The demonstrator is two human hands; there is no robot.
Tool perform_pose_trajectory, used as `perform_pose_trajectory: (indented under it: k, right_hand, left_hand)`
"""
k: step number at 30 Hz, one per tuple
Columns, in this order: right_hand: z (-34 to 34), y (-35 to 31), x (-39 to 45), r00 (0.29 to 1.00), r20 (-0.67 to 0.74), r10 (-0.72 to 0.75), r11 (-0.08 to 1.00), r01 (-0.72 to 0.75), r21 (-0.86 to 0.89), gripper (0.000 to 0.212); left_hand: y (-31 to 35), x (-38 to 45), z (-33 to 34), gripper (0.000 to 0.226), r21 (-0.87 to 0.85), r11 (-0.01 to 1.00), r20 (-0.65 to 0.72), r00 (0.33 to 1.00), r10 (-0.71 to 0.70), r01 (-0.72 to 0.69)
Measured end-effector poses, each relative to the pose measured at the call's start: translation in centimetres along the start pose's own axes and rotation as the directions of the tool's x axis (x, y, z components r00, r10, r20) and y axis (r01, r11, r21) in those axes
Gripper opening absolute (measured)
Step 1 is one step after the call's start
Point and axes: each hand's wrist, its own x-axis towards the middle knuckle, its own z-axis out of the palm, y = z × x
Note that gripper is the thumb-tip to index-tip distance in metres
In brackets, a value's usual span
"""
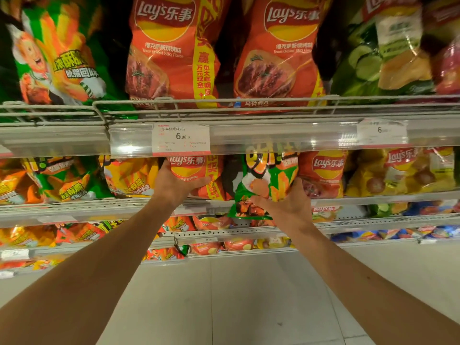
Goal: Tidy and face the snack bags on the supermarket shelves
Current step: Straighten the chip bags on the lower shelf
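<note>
1. On the second shelf (74,207) down, the left hand (174,185) grips an orange Lay's bag (196,170). The thumb lies across the bag's front and the other fingers curl round its left edge. This hold appears intended to keep the bag upright with its logo facing the aisle.

2. Just right of it, the right hand (286,202) grips a green snack bag (263,180) at its lower half. The fingers wrap the right side and the thumb presses the front. The bag hangs over the shelf lip and tilts, with its lower corner below the rail. It stands between two orange bags, so it is probably misplaced stock, since matching green bags (67,180) sit further left on the same shelf.

3. The price rail (273,138) of the shelf above cuts off the tops of both held bags.

4. The left hand's fingertips are hidden behind the orange bag.

5. The second orange bag (323,173), to the right, is partly covered by the green one.

6. The right price tag (382,131) is too blurred to read in full.

7. The lower shelves are too small and distorted to identify their contents.
</note>
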Motion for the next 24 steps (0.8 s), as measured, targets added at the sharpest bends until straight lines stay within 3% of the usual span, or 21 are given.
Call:
perform_pose_trajectory:
  k: [7,11,14,24]
  right_hand:
    - [-3.5,5.3,-4.4,0.994,-0.075,0.079,0.992,-0.071,0.103,0.072]
    - [-5.9,7.3,-4.9,0.983,-0.146,0.115,0.987,-0.097,0.127,0.081]
    - [-7.4,8.5,-4.7,0.976,-0.172,0.134,0.983,-0.109,0.145,0.075]
    - [-9.4,10.1,-4.2,0.989,-0.095,0.111,0.985,-0.097,0.145,0.062]
  left_hand:
    - [1.3,-1.1,3.8,0.090,0.027,1.000,-0.015,1.000,-0.011,0.012]
    - [1.9,-1.8,6.9,0.086,0.090,0.996,-0.062,0.998,-0.008,0.013]
    - [2.3,-2.1,9.8,0.082,0.121,0.992,-0.106,0.994,-0.017,0.030]
    - [2.8,-2.4,16.1,0.094,0.122,0.992,-0.053,0.999,0.013,-0.006]
